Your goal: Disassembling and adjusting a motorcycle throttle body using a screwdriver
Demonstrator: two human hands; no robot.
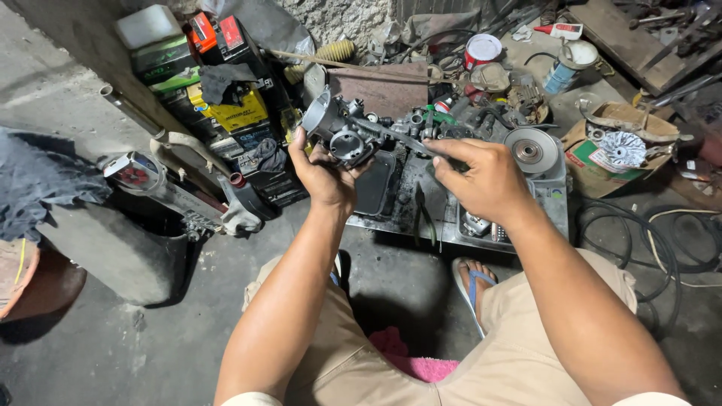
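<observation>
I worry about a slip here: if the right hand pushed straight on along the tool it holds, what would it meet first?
Most likely the grey carburettor held in the left hand: the right hand points its thin tool leftward onto that body. Depth is unclear, so contact is hard to confirm.

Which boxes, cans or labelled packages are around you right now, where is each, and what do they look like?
Stacked boxes: upper left by the wall; green, red-black and yellow cartons, a dark rag on top.
Round tin: top centre; red body, white lid.
Small tube: top right; white with red tip.
Open cardboard box: right, on the floor; brown with green print, holding metal parts.
</observation>
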